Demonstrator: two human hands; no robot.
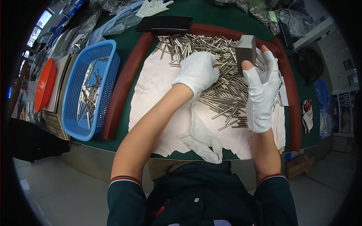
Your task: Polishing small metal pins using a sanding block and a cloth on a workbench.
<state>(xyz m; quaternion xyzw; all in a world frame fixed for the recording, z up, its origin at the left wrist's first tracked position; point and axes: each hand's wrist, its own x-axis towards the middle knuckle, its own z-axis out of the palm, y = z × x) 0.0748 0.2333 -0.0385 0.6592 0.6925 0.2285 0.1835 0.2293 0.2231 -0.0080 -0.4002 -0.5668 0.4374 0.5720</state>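
Observation:
A big heap of short metal pins (230, 81) is spread over a pale cloth (149, 98). My left hand (198, 71), in a white glove, is curled closed at the left side of the heap; what its fingers hold, if anything, is hidden. On the right my right hand (261, 90), gloved with bare thumb and finger tips, holds a grey rectangular block (246, 54) upright above the pins. The thumb lies on the block's near side, and the other fingers are partly behind it. A crumpled white cloth piece (203, 137) lies near the front edge.
Dark red wooden strips (126, 83) frame the work area on a green table (124, 28). A blue basket (111, 56) with some pins stands left, beside an orange dish (46, 84). At the back lie a black tray-like object (164, 24) and a white glove (154, 7).

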